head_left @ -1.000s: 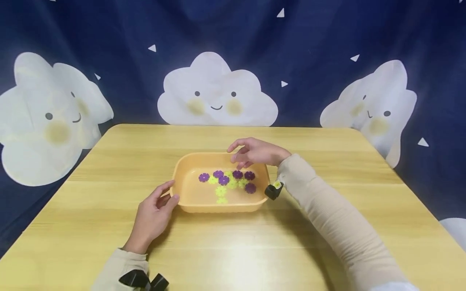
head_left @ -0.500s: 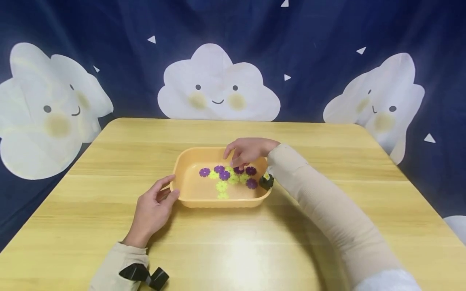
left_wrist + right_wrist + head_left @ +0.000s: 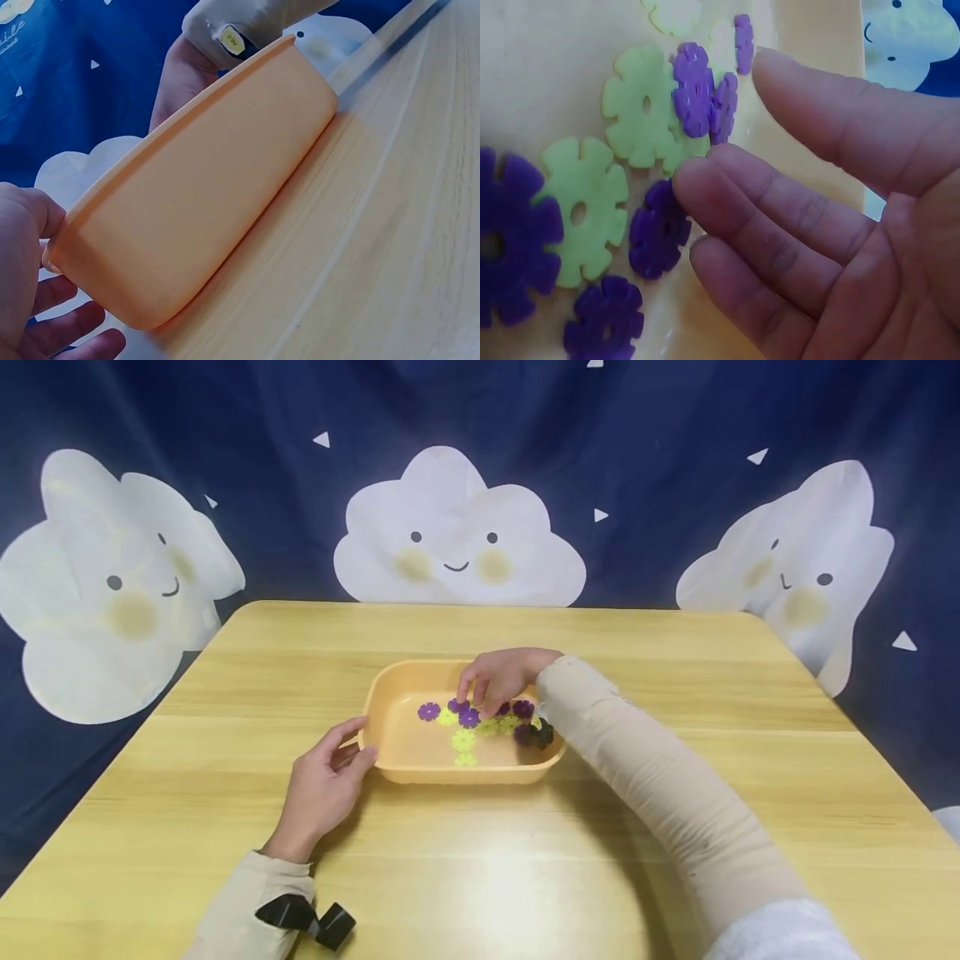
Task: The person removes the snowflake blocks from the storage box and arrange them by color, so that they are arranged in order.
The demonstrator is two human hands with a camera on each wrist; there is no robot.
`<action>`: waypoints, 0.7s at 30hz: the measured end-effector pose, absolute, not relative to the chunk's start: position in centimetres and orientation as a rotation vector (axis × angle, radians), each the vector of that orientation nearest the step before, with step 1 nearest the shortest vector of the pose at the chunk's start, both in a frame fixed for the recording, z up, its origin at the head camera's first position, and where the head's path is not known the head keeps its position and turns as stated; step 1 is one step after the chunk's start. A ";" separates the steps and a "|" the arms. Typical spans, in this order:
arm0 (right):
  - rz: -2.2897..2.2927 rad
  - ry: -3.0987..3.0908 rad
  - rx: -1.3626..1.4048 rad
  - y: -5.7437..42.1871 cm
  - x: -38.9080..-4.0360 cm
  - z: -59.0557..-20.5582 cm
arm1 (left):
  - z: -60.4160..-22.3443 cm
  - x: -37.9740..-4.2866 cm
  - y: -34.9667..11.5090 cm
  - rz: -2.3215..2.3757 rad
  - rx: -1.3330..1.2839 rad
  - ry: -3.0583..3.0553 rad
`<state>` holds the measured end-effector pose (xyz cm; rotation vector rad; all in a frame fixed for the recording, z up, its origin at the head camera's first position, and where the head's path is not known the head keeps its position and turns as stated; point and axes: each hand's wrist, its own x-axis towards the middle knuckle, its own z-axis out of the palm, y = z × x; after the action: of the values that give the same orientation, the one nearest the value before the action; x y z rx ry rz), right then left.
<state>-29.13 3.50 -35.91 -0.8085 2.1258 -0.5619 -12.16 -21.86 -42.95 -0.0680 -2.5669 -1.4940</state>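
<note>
A shallow orange plastic tray [image 3: 450, 776] holds several purple interlocking discs [image 3: 429, 712] and yellow-green interlocking discs [image 3: 463, 741], notched like flowers, each with a small central hole. At the tray's left end, my left hand [image 3: 324, 785] grips the rim between thumb and finger; in the left wrist view its other fingers [image 3: 71, 322] hang beside the outer wall. My right hand [image 3: 501, 675] reaches over the far rim into the tray. In the right wrist view its thumb [image 3: 817, 105] stands apart from the fingers, nothing between them, and the fingertips are right by a purple disc [image 3: 660, 229].
The tray stands on a wide wood-grain table [image 3: 420, 877]. Behind it hangs a dark blue curtain [image 3: 262, 410] printed with smiling white clouds [image 3: 457, 527]. A black wrist mount [image 3: 333, 927] sits on the left sleeve, another [image 3: 542, 733] on the right.
My right hand has moved left and down, from above the far rim into the tray over the discs. My left hand has stayed at the rim. The head view has tilted down slightly.
</note>
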 end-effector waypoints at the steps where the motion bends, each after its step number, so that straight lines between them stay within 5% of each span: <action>1: -0.554 2.138 -0.811 3.4 -29.1 -35.9 | -42.9 -12.2 -21.9 -1.497 -0.072 -2.563; 21: -0.465 2.211 -0.905 2.5 -28.7 -36.7 | -42.7 -12.2 -21.7 -1.513 -0.031 -2.581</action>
<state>-28.68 2.52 -36.72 -0.9050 2.2109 -0.4653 -12.22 -21.68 -42.68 -0.0308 -2.5809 -1.5128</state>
